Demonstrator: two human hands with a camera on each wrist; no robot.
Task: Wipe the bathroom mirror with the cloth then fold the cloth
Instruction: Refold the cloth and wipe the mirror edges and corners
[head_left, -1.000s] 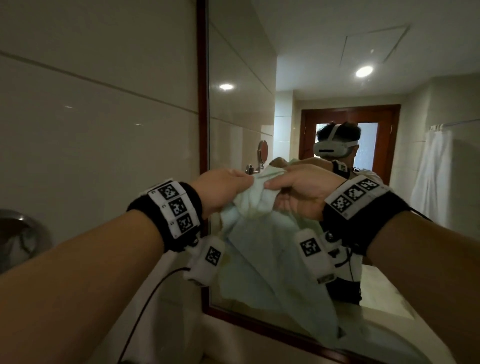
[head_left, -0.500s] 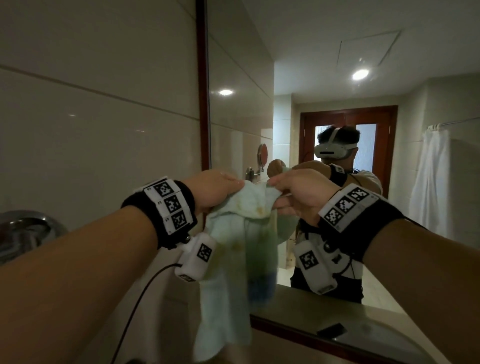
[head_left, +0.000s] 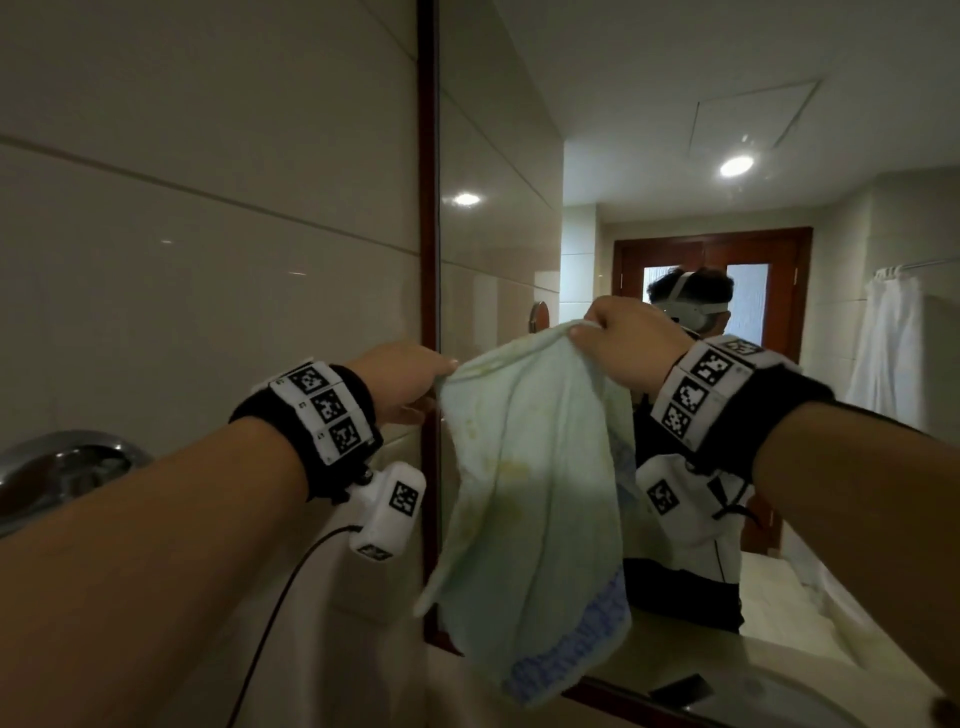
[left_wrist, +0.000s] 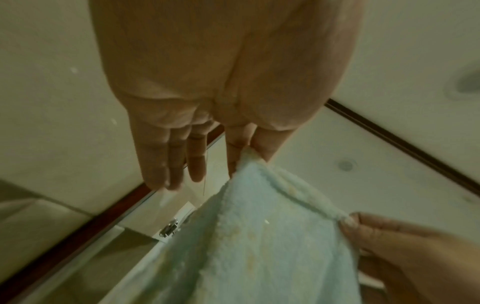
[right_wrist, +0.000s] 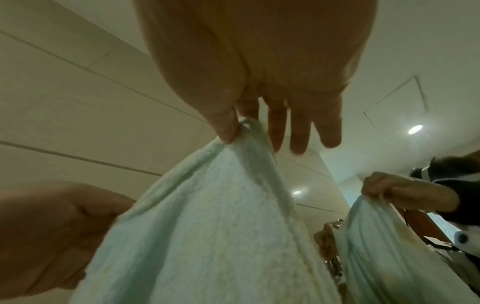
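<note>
Cloth held up before the mirror (head_left: 498, 218)
Left hand (head_left: 397, 379) and right hand (head_left: 631, 348) each pinch a top corner; cloth (head_left: 535, 493) hangs long axis down.

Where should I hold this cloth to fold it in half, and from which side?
Probably the hanging bottom hem of the cloth, reached from underneath. The left hand and right hand each pinch a top corner, so it hangs flat with its lower edge free before the mirror; lifting that hem to the top halves it.
</note>
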